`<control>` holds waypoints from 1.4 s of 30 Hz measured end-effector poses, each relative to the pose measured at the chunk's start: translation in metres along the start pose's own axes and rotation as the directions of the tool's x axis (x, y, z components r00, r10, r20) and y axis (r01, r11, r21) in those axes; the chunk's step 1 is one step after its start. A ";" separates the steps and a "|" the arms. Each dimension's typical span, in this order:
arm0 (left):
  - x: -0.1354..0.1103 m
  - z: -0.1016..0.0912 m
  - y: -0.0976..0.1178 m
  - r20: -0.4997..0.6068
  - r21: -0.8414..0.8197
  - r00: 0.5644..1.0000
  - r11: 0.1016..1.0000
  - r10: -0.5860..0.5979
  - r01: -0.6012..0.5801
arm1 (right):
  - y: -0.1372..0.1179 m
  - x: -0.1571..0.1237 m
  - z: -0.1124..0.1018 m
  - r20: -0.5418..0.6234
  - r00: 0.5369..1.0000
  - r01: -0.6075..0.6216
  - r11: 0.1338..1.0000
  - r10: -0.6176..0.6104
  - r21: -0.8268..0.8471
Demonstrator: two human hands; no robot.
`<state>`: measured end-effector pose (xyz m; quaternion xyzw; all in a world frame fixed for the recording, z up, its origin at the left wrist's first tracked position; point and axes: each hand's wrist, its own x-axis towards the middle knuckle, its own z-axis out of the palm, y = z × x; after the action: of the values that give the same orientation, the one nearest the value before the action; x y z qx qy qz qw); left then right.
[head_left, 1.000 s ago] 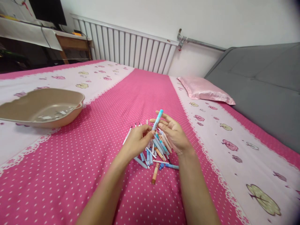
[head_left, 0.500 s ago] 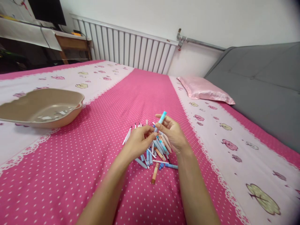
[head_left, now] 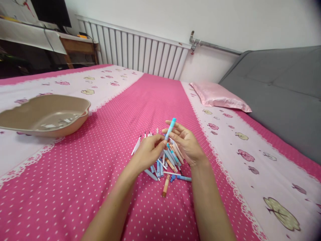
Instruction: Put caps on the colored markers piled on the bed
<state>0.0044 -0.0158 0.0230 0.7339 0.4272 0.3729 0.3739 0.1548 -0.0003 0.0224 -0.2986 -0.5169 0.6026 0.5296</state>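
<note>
Marker point(head_left: 171, 128), pale with a bright turquoise end, stands tilted at the centre of my remote head view, its turquoise end up and leaning towards one o'clock. Taking it as the middle of the dial, I see the left hand point(head_left: 147, 149) at eight o'clock, thumb and forefinger pinched together at the marker's lower end, the other fingers curled. The right hand point(head_left: 187, 144) is at four o'clock, loosely half open, its fingers spread behind the marker and its thumb close in front; I cannot tell whether it presses on the barrel.

Beneath both hands I see a loose pile of markers point(head_left: 168, 154), mostly blue, white and peach, with thin white sticks among them. At six o'clock a peach marker with a brown end point(head_left: 165, 187) lies just outside the pile, and at five o'clock a blue marker point(head_left: 184, 178) lies by the right wrist. All rest on a pink dotted bedspread point(head_left: 145, 207).

Well apart, at nine o'clock, I see a beige basin point(head_left: 75, 130) holding small white pieces point(head_left: 67, 120). A pink satin pillow point(head_left: 219, 95) lies at two o'clock, and a white radiator point(head_left: 135, 43) lines the wall around eleven
</note>
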 end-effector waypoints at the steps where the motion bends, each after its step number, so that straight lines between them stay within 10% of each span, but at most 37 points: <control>1: 0.000 0.000 0.000 0.000 0.003 1.000 1.000 -0.002 0.002 | 0.000 0.000 0.000 -0.018 1.000 -0.002 1.000 0.002 0.007; 11: 0.000 0.003 -0.003 -0.025 -0.006 1.000 1.000 -0.015 0.015 | 0.001 0.001 0.001 -0.145 0.989 -0.038 0.999 0.037 -0.004; 20: 0.000 0.013 -0.003 -0.325 0.081 0.936 0.982 -0.134 0.168 | 0.006 0.002 0.002 -0.138 0.990 -0.026 0.998 0.017 -0.062; 30: -0.003 0.001 0.008 0.036 -0.267 0.998 0.962 -0.056 0.064 | -0.004 -0.004 0.004 0.066 0.998 -0.003 1.000 0.003 0.002; 42: -0.001 0.005 0.006 -0.027 -0.168 0.997 0.983 -0.079 0.073 | -0.004 -0.002 0.003 -0.054 0.998 0.015 0.998 -0.018 -0.055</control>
<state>0.0104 -0.0203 0.0260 0.6767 0.4283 0.4053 0.4408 0.1538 -0.0038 0.0269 -0.3249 -0.5208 0.5756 0.5403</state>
